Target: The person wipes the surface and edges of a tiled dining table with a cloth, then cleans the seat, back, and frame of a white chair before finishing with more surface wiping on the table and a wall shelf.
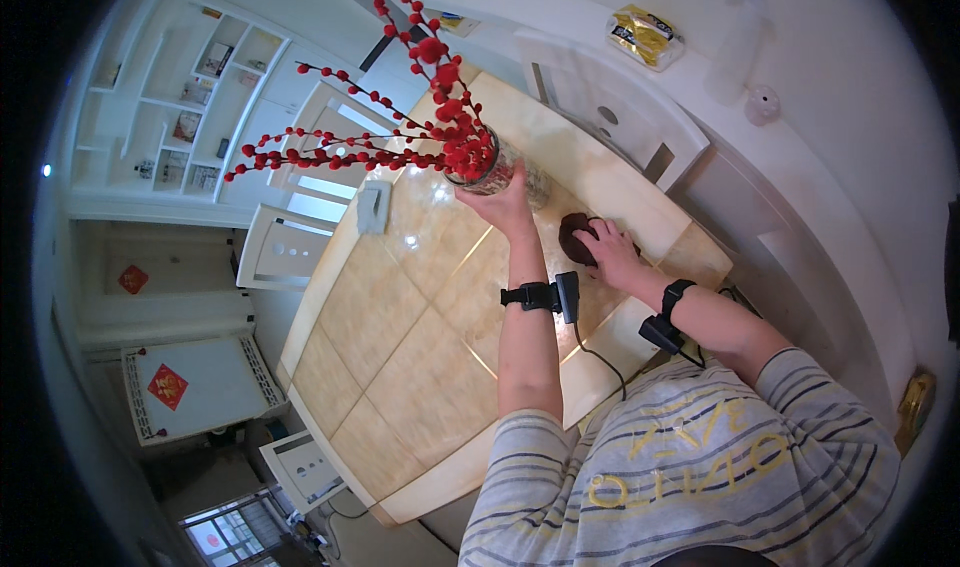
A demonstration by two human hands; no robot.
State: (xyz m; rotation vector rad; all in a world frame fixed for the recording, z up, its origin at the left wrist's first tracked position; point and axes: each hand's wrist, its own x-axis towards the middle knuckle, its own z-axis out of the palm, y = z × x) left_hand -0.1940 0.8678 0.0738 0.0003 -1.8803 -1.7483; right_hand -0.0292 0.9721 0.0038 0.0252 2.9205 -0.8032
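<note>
My left hand (502, 205) grips a glass vase (510, 163) near its rim. Branches with red berries (450, 113) rise from the vase and spread over the far side of the table. Whether the vase base rests on the tabletop or is lifted, I cannot tell. To the right of the vase, my right hand (613, 255) holds a bunched dark brown cloth (574, 238) down on the tiled tabletop (390, 357). Part of the cloth is hidden under my fingers.
A folded grey-blue cloth (373, 207) lies near the table's far edge. White chairs (285, 248) stand around it, one chair (615, 116) close on the right. A gold package (646, 38) and a small pink object (763, 105) sit on the white ledge. Cables hang from my wristbands.
</note>
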